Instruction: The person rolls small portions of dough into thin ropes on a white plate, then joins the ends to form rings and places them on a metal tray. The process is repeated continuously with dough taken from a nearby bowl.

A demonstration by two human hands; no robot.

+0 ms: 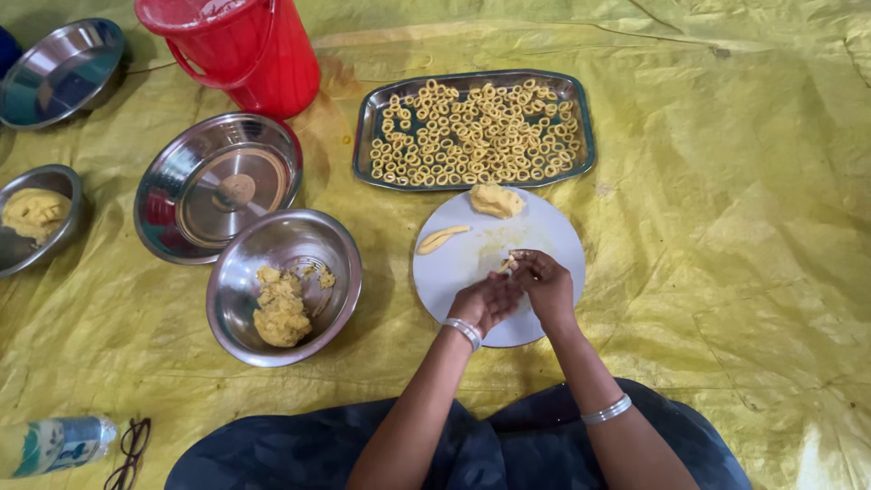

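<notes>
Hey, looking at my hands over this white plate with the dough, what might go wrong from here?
The thin dough piece pinched between your left hand and right hand may tear or stick to your fingers. The steel tray is packed with dough rings, so a new ring could press against others and fuse. The dough lump sits at the edge of the white plate, touching the tray, and might get nudged off.

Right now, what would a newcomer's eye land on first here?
The steel tray crowded with small dough rings, at top centre. Just below it, both hands, left hand and right hand, pinch a dough piece over the white plate. The red bucket stands at upper left.
</notes>
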